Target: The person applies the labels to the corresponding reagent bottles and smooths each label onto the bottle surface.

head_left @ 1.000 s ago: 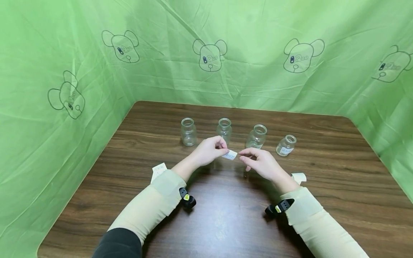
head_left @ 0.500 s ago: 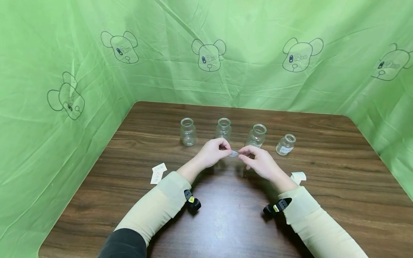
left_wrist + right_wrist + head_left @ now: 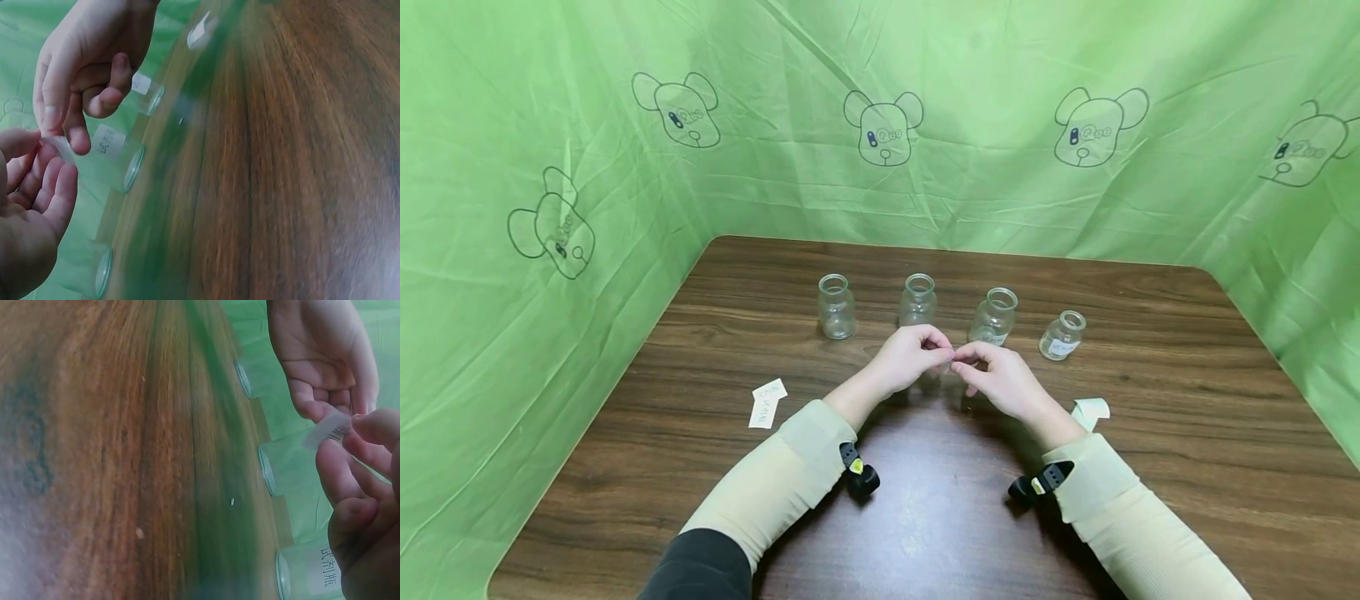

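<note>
In the head view my left hand (image 3: pixel 912 360) and right hand (image 3: pixel 1003 379) meet fingertip to fingertip over the middle of the table. Between them is a small white label with handwriting, clearest in the right wrist view (image 3: pixel 328 430); the left wrist view shows the label (image 3: pixel 59 149) edge-on. My left thumb and fingers pinch it, and my right thumb and forefinger pinch its edge. Just behind the hands stand two glass jars (image 3: pixel 917 302) (image 3: pixel 994 318), upright and lidless. The right one of this pair carries a written label, legible in the left wrist view (image 3: pixel 109 141).
Another glass jar (image 3: pixel 837 308) stands at the left of the row, and a smaller labelled jar (image 3: pixel 1063 337) at its right end. Loose written paper slips (image 3: pixel 765 405) lie left of my forearm. A curled white paper piece (image 3: pixel 1089 412) lies beside my right wrist.
My left hand has moved right, bringing the label up to my right fingertips. The label has turned from face-up to nearly hidden between the fingers. My right hand has barely moved.
</note>
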`<state>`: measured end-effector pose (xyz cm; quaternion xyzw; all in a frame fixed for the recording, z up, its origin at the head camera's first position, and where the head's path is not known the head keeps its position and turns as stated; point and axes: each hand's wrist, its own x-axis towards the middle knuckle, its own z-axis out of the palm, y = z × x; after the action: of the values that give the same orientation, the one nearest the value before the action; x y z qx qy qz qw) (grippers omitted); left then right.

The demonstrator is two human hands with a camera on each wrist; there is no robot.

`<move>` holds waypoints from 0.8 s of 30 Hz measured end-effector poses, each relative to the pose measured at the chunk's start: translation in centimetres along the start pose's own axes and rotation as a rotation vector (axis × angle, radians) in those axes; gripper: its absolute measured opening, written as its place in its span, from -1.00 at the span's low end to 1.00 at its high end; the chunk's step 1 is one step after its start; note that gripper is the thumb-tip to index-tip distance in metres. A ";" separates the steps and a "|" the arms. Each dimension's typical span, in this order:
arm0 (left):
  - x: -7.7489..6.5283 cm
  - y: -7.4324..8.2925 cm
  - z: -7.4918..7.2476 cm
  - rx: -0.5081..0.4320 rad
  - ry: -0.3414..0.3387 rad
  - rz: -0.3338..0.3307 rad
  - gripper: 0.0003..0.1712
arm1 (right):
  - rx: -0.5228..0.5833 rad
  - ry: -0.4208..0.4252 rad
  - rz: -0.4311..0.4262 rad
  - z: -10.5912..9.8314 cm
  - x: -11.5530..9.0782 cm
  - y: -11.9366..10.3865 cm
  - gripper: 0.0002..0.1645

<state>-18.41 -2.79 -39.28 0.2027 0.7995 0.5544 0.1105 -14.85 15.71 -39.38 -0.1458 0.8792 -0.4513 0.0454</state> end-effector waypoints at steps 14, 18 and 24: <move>-0.1 0.1 0.9 -0.046 -0.006 -0.010 -0.87 | 0.012 0.060 0.000 -0.2 -0.4 -0.2 -0.76; -0.1 0.2 1.1 -0.035 -0.015 -0.007 -0.89 | 0.024 0.057 -0.004 -0.3 -0.6 -0.4 -0.76; -0.1 0.4 1.4 0.028 -0.034 0.011 -0.93 | 0.007 0.058 -0.014 -0.6 -1.0 -0.4 -0.79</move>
<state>-17.67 -1.59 -39.43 0.2179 0.8040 0.5405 0.1182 -14.00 16.27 -38.78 -0.1387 0.8776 -0.4586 0.0171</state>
